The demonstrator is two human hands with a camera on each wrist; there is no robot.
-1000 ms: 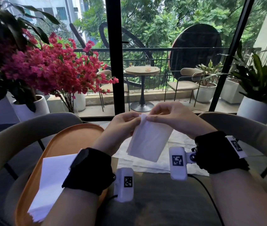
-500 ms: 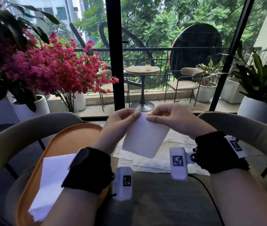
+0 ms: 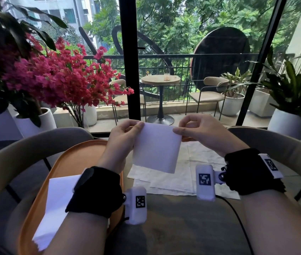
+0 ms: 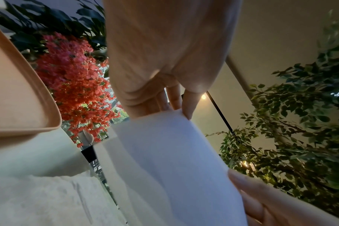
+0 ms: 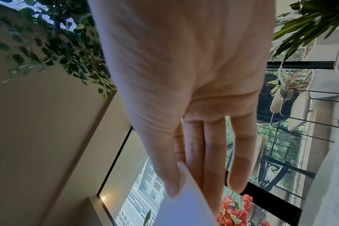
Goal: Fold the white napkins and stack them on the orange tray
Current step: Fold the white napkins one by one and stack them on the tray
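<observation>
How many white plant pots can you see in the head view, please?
5: one under the dark-leaved plant at far left, one under the red flowers, two on the balcony at right, one at far right indoors. Foliage may hide more.

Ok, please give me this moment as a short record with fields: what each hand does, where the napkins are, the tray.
left hand: pinches the top left corner of the held napkin
right hand: pinches the top right corner
held napkin: white, hanging in the air between both hands
orange tray: on the person's left, one white napkin lying on it
unfolded napkins: flat on the table, below the held one
</observation>
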